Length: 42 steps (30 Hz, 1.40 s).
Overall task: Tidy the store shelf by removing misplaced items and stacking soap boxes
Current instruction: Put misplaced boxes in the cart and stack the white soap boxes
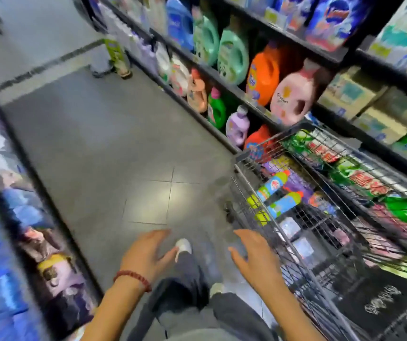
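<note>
Between steps: left hand point(145, 254) and right hand point(256, 254) hang empty, fingers released. Next, reach for boxes on the shelf point(374, 134).

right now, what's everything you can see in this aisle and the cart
shopping cart: one, grey wire, on the person's right by the shelving
spray bottles: two, blue with yellow-green caps, lying in the cart
black bag: one, white print, near end of the cart
orange detergent jug: one, right-hand shelf
pink jug: one, next to the orange jug
mint-green jugs: two, same row, further along
purple bottle: one, lower shelf
cardboard boxes: several, pale, shelf above the cart
green packets: too blurred to count, at the cart's far side
bead bracelet: one, red, left wrist
left hand: open, holds nothing
right hand: open, holds nothing, beside the cart
</note>
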Each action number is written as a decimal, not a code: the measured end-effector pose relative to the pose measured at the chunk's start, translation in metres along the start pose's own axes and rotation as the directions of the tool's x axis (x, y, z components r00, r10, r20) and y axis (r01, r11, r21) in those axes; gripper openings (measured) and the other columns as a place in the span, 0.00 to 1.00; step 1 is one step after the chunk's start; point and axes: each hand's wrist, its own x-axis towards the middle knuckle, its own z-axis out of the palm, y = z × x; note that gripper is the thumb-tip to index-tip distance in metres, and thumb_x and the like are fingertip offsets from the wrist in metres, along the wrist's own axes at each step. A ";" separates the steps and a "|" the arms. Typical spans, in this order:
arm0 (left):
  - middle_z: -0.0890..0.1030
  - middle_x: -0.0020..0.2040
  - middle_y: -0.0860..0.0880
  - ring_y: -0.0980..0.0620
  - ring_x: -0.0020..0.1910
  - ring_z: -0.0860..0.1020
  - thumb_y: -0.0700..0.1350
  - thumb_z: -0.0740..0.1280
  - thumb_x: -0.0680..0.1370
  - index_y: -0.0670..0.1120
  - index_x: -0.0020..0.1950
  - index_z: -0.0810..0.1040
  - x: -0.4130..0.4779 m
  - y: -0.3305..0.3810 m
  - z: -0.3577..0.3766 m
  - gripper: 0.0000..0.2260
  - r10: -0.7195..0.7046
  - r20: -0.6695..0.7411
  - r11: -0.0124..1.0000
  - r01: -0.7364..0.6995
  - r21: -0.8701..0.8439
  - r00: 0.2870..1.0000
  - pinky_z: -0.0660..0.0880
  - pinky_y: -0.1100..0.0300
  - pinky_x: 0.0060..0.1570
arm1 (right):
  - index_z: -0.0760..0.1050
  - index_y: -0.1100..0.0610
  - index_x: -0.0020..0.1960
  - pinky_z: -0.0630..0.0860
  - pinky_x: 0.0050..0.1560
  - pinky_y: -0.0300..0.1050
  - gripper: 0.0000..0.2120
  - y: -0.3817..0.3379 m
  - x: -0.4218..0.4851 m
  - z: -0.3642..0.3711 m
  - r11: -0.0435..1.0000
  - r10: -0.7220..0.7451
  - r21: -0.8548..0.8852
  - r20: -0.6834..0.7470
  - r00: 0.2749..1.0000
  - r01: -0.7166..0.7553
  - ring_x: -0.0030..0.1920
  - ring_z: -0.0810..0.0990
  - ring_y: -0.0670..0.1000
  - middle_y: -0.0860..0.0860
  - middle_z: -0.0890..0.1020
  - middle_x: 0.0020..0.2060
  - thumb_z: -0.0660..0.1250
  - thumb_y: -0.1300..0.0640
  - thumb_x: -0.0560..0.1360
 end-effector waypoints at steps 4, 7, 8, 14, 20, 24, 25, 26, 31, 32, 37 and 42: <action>0.77 0.64 0.46 0.46 0.63 0.75 0.65 0.60 0.68 0.45 0.66 0.75 -0.023 -0.055 -0.014 0.34 -0.174 -0.065 0.977 0.164 -0.135 0.983 0.67 0.59 0.61 | 0.78 0.58 0.55 0.72 0.52 0.41 0.22 -0.043 0.048 0.022 0.994 -0.106 0.001 0.105 0.989 0.107 0.49 0.81 0.55 0.52 0.82 0.50 0.58 0.44 0.72; 0.79 0.61 0.46 0.46 0.61 0.77 0.59 0.66 0.69 0.44 0.63 0.77 -0.022 -0.094 -0.031 0.28 -0.283 -0.124 0.942 0.252 -0.221 0.951 0.69 0.58 0.60 | 0.78 0.57 0.57 0.73 0.52 0.42 0.24 -0.083 0.090 0.038 0.990 -0.141 0.011 0.133 0.981 0.141 0.52 0.80 0.55 0.51 0.81 0.52 0.57 0.42 0.71; 0.79 0.61 0.46 0.46 0.61 0.77 0.59 0.65 0.68 0.44 0.63 0.77 -0.018 -0.106 -0.039 0.28 -0.302 -0.128 0.936 0.268 -0.230 0.945 0.69 0.58 0.60 | 0.77 0.57 0.58 0.73 0.52 0.43 0.25 -0.095 0.103 0.042 0.989 -0.151 0.025 0.141 0.978 0.149 0.53 0.79 0.55 0.51 0.81 0.53 0.56 0.41 0.71; 0.74 0.67 0.50 0.51 0.66 0.72 0.60 0.63 0.76 0.48 0.69 0.71 0.029 -0.140 -0.094 0.25 -0.236 -0.156 0.965 0.213 -0.153 0.959 0.65 0.61 0.64 | 0.75 0.56 0.61 0.73 0.53 0.46 0.23 -0.138 0.162 0.060 0.985 -0.174 0.022 0.178 0.969 0.173 0.58 0.76 0.55 0.50 0.79 0.56 0.60 0.44 0.72; 0.69 0.71 0.52 0.54 0.70 0.66 0.56 0.61 0.79 0.50 0.73 0.65 0.131 -0.137 -0.156 0.24 -0.035 -0.171 0.998 0.026 -0.056 0.985 0.60 0.65 0.66 | 0.76 0.56 0.60 0.75 0.52 0.49 0.21 -0.130 0.233 0.058 0.997 -0.069 -0.018 0.136 0.988 0.072 0.58 0.77 0.56 0.51 0.79 0.56 0.63 0.44 0.73; 0.70 0.70 0.54 0.54 0.69 0.67 0.58 0.59 0.79 0.53 0.73 0.65 0.230 -0.123 -0.199 0.23 0.055 -0.157 0.998 -0.048 0.049 0.986 0.63 0.62 0.66 | 0.79 0.58 0.55 0.76 0.50 0.51 0.21 -0.109 0.309 0.057 1.000 0.017 -0.019 0.056 0.998 -0.016 0.50 0.80 0.60 0.54 0.82 0.51 0.63 0.45 0.70; 0.70 0.70 0.54 0.54 0.68 0.67 0.58 0.59 0.79 0.53 0.72 0.65 0.255 -0.119 -0.211 0.23 0.075 -0.148 0.995 -0.064 0.074 0.986 0.64 0.62 0.65 | 0.79 0.59 0.54 0.76 0.51 0.51 0.21 -0.105 0.330 0.056 0.999 0.038 0.002 0.049 0.998 -0.038 0.50 0.80 0.60 0.54 0.82 0.51 0.63 0.45 0.70; 0.70 0.69 0.54 0.54 0.68 0.67 0.58 0.59 0.79 0.53 0.72 0.65 0.279 -0.114 -0.222 0.23 0.091 -0.135 0.992 -0.079 0.094 0.987 0.65 0.62 0.65 | 0.79 0.59 0.55 0.76 0.51 0.51 0.22 -0.101 0.353 0.053 0.999 0.042 0.015 0.032 0.999 -0.043 0.50 0.80 0.59 0.55 0.82 0.51 0.62 0.44 0.70; 0.71 0.69 0.55 0.55 0.66 0.69 0.59 0.58 0.79 0.54 0.72 0.66 0.374 -0.104 -0.274 0.22 0.114 -0.077 0.982 -0.101 0.159 0.991 0.68 0.62 0.62 | 0.77 0.60 0.59 0.69 0.57 0.44 0.18 -0.102 0.461 0.027 0.994 0.086 0.069 -0.013 0.996 -0.085 0.56 0.77 0.58 0.55 0.80 0.56 0.67 0.51 0.73; 0.71 0.69 0.55 0.55 0.66 0.69 0.59 0.58 0.79 0.54 0.71 0.66 0.389 -0.105 -0.284 0.22 0.103 -0.064 0.983 -0.092 0.158 0.993 0.68 0.62 0.62 | 0.77 0.60 0.60 0.67 0.57 0.42 0.20 -0.105 0.482 0.021 0.993 0.089 0.076 -0.016 0.996 -0.088 0.56 0.77 0.57 0.55 0.79 0.56 0.65 0.48 0.74; 0.72 0.68 0.54 0.54 0.65 0.71 0.66 0.55 0.76 0.54 0.70 0.68 0.459 -0.120 -0.328 0.27 0.050 -0.005 0.988 -0.049 0.147 0.999 0.68 0.62 0.62 | 0.77 0.58 0.59 0.75 0.55 0.48 0.21 -0.118 0.580 -0.004 0.991 0.098 0.097 -0.056 0.994 -0.093 0.54 0.79 0.56 0.53 0.80 0.55 0.62 0.46 0.71; 0.72 0.68 0.55 0.55 0.64 0.72 0.58 0.60 0.78 0.54 0.70 0.68 0.558 -0.124 -0.376 0.21 0.113 0.044 0.973 -0.120 0.195 0.993 0.67 0.65 0.59 | 0.77 0.58 0.58 0.74 0.54 0.46 0.21 -0.114 0.671 -0.014 0.989 0.138 0.067 -0.147 0.979 -0.129 0.54 0.79 0.55 0.53 0.80 0.55 0.63 0.46 0.71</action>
